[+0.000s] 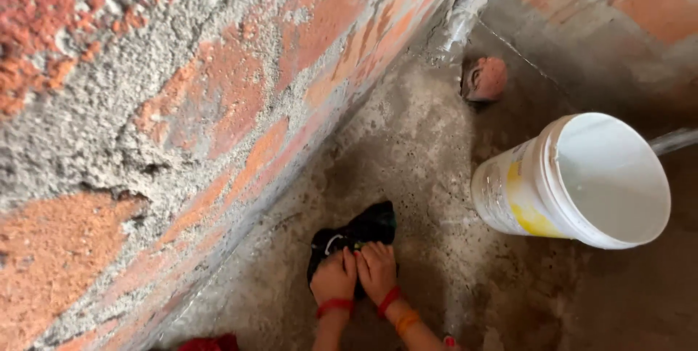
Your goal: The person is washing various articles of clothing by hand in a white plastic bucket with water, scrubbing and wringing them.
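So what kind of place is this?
Probably an unfinished building or construction site: a bare brick wall with rough mortar, a raw concrete floor, and a white bucket beside both hands pressing a dark cloth.

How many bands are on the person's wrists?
3: one red band on the left wrist, a red band and an orange band on the right. None look hidden.

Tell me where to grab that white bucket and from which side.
Take the bucket by its rim, coming from the left, the side toward the hands. It stands tilted with its open mouth up and rightward; no handle shows for certain, so the rim edge is the surest hold.
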